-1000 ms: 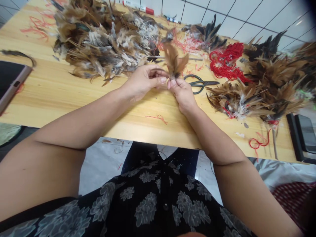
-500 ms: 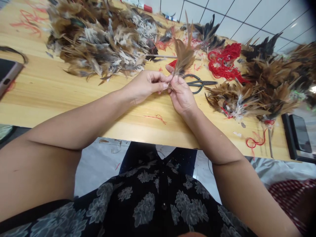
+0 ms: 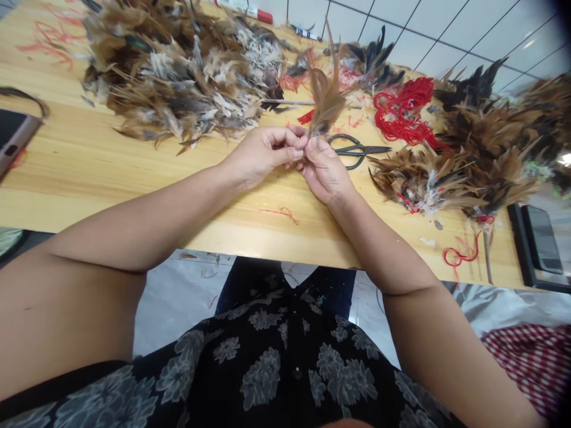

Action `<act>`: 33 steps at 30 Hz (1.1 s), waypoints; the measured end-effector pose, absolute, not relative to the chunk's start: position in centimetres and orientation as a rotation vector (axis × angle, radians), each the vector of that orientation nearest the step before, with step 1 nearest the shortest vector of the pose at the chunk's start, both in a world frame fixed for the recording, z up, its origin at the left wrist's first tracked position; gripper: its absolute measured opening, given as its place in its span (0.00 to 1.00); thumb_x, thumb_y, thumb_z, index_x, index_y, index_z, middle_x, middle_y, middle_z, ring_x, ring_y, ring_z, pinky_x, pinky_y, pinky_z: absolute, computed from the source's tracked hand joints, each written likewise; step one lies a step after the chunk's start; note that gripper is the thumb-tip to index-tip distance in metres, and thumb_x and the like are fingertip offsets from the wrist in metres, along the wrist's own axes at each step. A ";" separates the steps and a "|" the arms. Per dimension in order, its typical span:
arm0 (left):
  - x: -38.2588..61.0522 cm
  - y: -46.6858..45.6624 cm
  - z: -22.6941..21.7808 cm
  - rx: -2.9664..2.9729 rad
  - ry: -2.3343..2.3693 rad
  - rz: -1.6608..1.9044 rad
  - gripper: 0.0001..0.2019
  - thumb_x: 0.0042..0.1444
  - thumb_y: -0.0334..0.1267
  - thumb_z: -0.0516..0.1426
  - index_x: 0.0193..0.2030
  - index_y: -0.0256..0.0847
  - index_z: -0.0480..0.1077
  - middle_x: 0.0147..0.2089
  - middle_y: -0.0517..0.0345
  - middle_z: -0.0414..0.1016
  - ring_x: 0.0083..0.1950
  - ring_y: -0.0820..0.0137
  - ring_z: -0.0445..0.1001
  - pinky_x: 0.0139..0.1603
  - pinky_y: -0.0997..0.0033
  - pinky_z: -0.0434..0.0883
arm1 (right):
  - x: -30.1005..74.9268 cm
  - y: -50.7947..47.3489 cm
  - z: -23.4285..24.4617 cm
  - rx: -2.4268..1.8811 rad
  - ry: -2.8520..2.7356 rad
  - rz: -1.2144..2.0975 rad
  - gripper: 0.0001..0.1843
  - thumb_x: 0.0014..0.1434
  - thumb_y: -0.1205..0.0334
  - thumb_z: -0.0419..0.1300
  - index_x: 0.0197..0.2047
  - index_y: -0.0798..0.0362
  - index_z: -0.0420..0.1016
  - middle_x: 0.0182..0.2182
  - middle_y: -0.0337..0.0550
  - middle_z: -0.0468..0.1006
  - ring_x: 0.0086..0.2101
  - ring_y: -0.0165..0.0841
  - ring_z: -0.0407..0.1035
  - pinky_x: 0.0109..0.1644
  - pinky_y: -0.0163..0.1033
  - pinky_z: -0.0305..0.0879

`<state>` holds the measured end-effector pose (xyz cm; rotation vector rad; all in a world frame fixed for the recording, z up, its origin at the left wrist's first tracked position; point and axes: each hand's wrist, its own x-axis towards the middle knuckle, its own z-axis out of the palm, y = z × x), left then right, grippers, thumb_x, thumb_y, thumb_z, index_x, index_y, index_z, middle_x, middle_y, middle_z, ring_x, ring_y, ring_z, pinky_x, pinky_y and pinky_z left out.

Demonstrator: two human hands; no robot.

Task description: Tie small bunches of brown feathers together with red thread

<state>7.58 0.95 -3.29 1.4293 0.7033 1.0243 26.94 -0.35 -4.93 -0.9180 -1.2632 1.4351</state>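
A small bunch of brown feathers (image 3: pixel 327 104) points up and away from me, its lower end pinched in the fingers of my right hand (image 3: pixel 325 166). My left hand (image 3: pixel 267 153) meets it there, thumb and fingers closed at the base of the bunch; whether they grip the quills or something finer is hidden. Black-handled scissors (image 3: pixel 357 151) lie on the table just right of my right hand. Behind the bunch sits a hank of red string (image 3: pixel 404 113).
A large heap of loose feathers (image 3: pixel 178 77) covers the back left. Tied feather bundles (image 3: pixel 428 181) lie at the right, near a phone (image 3: pixel 543 238). Another phone (image 3: pixel 15 137) is at the left edge. Red thread scraps (image 3: pixel 285 213) and a thin stick (image 3: pixel 289 103) lie on the table.
The feather bunch has shifted slightly left and tilted a little within my fingers. Both hands stay together at its base, with the left fingers a touch closer in.
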 end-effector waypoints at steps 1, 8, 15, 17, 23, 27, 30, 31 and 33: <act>7.6 0.8 -3.0 1.442 0.716 1.016 0.26 0.73 0.52 0.84 0.36 0.45 0.76 0.36 0.57 0.79 0.42 0.65 0.78 0.47 0.61 0.73 | 26.9 -0.3 -5.0 -0.918 -1.267 1.432 0.31 0.72 0.25 0.79 0.48 0.47 0.84 0.67 0.45 0.88 0.48 0.35 0.83 0.49 0.42 0.83; 8.0 -0.1 -2.0 1.456 0.788 1.017 0.32 0.76 0.61 0.82 0.37 0.46 0.72 0.31 0.60 0.69 0.44 0.62 0.79 0.50 0.60 0.74 | 26.9 -0.3 -5.3 -0.907 -1.226 1.480 0.31 0.70 0.26 0.81 0.49 0.45 0.85 0.68 0.45 0.89 0.51 0.37 0.84 0.51 0.43 0.85; 8.9 -0.3 -2.3 1.347 0.799 1.121 0.28 0.70 0.44 0.86 0.32 0.42 0.75 0.33 0.60 0.77 0.37 0.67 0.80 0.45 0.65 0.77 | 26.1 -0.8 -4.1 -0.936 -1.142 1.492 0.35 0.66 0.23 0.83 0.43 0.46 0.81 0.57 0.44 0.91 0.46 0.35 0.82 0.48 0.43 0.83; 8.3 0.0 -2.1 1.368 0.814 1.078 0.25 0.69 0.42 0.86 0.33 0.42 0.77 0.34 0.59 0.80 0.38 0.65 0.83 0.46 0.64 0.79 | 26.0 -1.1 -3.7 -0.954 -1.111 1.492 0.33 0.66 0.27 0.85 0.41 0.46 0.80 0.52 0.43 0.90 0.44 0.34 0.81 0.46 0.41 0.81; 2.5 5.7 -2.2 1.772 1.119 1.164 0.17 0.66 0.32 0.85 0.37 0.45 0.83 0.38 0.60 0.82 0.43 0.63 0.75 0.53 0.58 0.74 | 26.3 -1.7 -2.9 -1.007 -1.039 1.481 0.26 0.72 0.41 0.84 0.40 0.47 0.77 0.45 0.37 0.86 0.39 0.26 0.76 0.40 0.31 0.73; -1.5 8.9 -1.7 1.929 1.463 1.238 0.19 0.69 0.35 0.85 0.37 0.45 0.80 0.39 0.63 0.70 0.41 0.67 0.62 0.58 0.55 0.68 | 26.2 -2.0 -1.9 -1.051 -0.981 1.506 0.20 0.77 0.52 0.80 0.41 0.47 0.75 0.43 0.35 0.84 0.34 0.23 0.70 0.37 0.28 0.69; -3.2 9.0 -1.2 2.039 1.579 1.204 0.18 0.69 0.38 0.84 0.37 0.46 0.80 0.39 0.61 0.67 0.44 0.64 0.62 0.63 0.53 0.69 | 26.0 -2.1 -1.3 -1.066 -0.953 1.519 0.18 0.78 0.58 0.77 0.40 0.48 0.73 0.43 0.34 0.83 0.32 0.22 0.68 0.35 0.27 0.67; -3.7 8.9 -1.1 2.072 1.623 1.204 0.18 0.68 0.39 0.83 0.36 0.48 0.79 0.40 0.59 0.67 0.46 0.62 0.63 0.63 0.52 0.69 | 26.0 -2.1 -1.1 -1.068 -0.952 1.520 0.18 0.78 0.58 0.77 0.40 0.48 0.73 0.43 0.34 0.83 0.32 0.22 0.68 0.35 0.27 0.66; -4.6 8.8 -1.1 2.149 1.683 1.202 0.16 0.68 0.43 0.79 0.35 0.49 0.79 0.42 0.54 0.69 0.50 0.56 0.67 0.65 0.49 0.70 | 26.0 -2.1 -1.0 -1.067 -0.963 1.522 0.19 0.78 0.58 0.78 0.40 0.48 0.73 0.42 0.34 0.83 0.31 0.22 0.66 0.34 0.27 0.65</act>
